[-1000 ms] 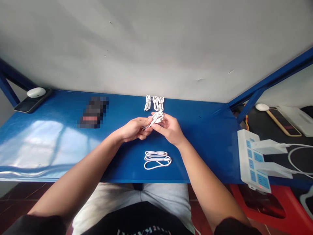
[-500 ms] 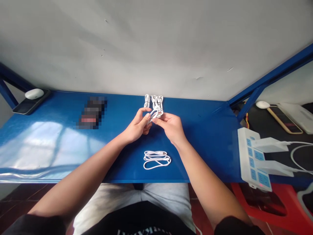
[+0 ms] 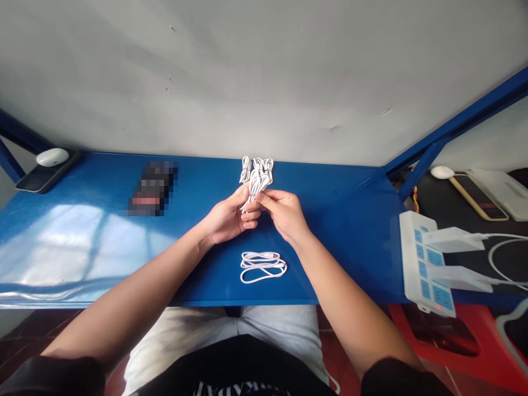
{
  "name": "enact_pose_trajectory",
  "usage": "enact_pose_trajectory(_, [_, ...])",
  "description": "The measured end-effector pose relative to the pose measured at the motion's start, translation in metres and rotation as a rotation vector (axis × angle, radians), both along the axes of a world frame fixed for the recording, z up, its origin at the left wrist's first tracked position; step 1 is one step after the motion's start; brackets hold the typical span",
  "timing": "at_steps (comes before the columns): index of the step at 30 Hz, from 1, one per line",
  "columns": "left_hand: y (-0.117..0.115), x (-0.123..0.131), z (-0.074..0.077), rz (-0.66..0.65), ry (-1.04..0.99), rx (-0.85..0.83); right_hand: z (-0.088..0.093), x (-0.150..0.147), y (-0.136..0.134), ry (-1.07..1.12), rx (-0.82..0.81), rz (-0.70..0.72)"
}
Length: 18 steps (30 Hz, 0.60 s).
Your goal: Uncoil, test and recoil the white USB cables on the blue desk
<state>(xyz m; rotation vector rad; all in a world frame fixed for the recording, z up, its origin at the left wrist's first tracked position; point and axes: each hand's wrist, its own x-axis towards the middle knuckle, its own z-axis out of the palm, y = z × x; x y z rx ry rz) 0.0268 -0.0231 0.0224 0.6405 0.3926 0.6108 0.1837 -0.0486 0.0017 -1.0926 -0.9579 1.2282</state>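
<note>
A coiled white cable (image 3: 256, 185) is held up between my hands, over the middle of the blue table. My left hand (image 3: 233, 215) is closed on the coil, its fingers curled underneath. Thumb and forefinger of my right hand (image 3: 286, 212) pinch the coil's right side. A dark band seems to cross the cable near my left fingers, but it is too small to make out. Just behind stand several bundled white cables (image 3: 245, 170), partly covered by the held one. Nearer me lies a loosely folded white cable (image 3: 263, 275), untouched.
The blue table (image 3: 342, 220) meets a grey wall at the back. A blurred-out dark object (image 3: 152, 188) lies left of my hands. A phone (image 3: 45, 171) with a white oval item is far left. A power strip (image 3: 412, 250) with two plugged chargers sits right, above a red stool (image 3: 487, 346).
My left hand has turned so its palm faces up more, and the cable coil now stands more upright. My right fingers still grip its side. The view has shifted slightly.
</note>
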Motion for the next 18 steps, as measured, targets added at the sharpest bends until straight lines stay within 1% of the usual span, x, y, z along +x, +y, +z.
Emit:
enact_pose_trajectory(3, [0.000,0.001,-0.002,-0.028,0.002,0.020,0.001,0.002,-0.001,-0.017,-0.003,-0.006])
enact_pose_trajectory(5, [0.001,0.000,-0.004,-0.031,0.061,0.093,0.003,0.003,-0.002,-0.060,-0.005,-0.049])
enact_pose_trajectory(7, [0.005,-0.003,-0.006,-0.022,0.176,0.236,0.006,0.004,-0.004,-0.125,0.014,-0.054])
enact_pose_trajectory(10, [0.012,-0.011,-0.007,-0.038,0.350,0.468,0.009,0.007,-0.005,-0.244,0.071,0.006])
enact_pose_trajectory(12, [0.014,-0.014,-0.007,-0.054,0.414,0.558,0.009,0.010,-0.005,-0.327,0.090,0.005])
enact_pose_trajectory(15, [0.011,-0.014,-0.008,-0.035,0.465,0.629,0.009,0.012,-0.005,-0.417,0.093,-0.048])
enact_pose_trajectory(18, [0.001,-0.005,-0.013,0.040,0.497,0.655,0.008,0.011,-0.006,-0.471,0.106,-0.052])
